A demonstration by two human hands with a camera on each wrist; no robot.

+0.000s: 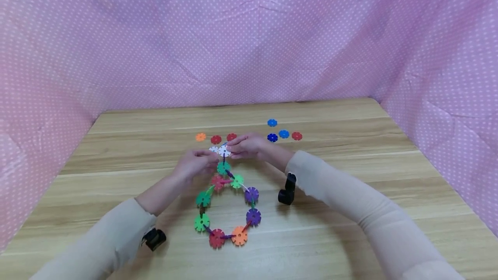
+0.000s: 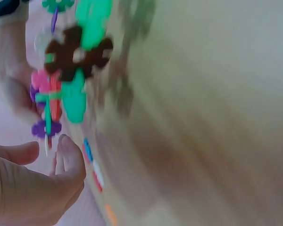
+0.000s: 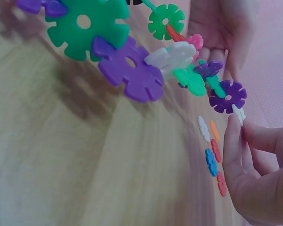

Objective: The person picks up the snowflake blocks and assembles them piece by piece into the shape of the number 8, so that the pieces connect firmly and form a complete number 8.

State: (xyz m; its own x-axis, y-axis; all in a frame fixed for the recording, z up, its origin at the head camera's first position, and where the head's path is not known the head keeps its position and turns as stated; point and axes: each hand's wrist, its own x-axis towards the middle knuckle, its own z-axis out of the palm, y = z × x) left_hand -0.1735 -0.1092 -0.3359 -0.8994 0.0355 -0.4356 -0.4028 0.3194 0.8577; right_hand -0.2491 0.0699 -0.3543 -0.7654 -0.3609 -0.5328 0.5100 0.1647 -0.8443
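My right hand point(image 1: 247, 145) pinches a white notched disc point(image 1: 224, 151) between thumb and fingers; the right wrist view shows this white disc point(image 3: 239, 114) slotted into a purple disc point(image 3: 228, 97). That purple disc ends a short tail on a ring of joined notched plastic discs. Just left of the white disc is my left hand point(image 1: 197, 164), fingers bent loosely, with a gap between thumb and fingertips in the left wrist view. The ring includes a red disc point(image 1: 217, 238), an orange disc point(image 1: 239, 236) and a brown disc point(image 2: 79, 55).
Behind my hands lie loose discs: orange point(image 1: 200, 137), red point(image 1: 215, 139) and white point(image 1: 213, 149). Farther right are a dark blue disc point(image 1: 272, 138), lighter blue ones and a red one point(image 1: 297, 136). Pink dotted cloth point(image 1: 249, 46) surrounds the wooden table point(image 1: 330, 141).
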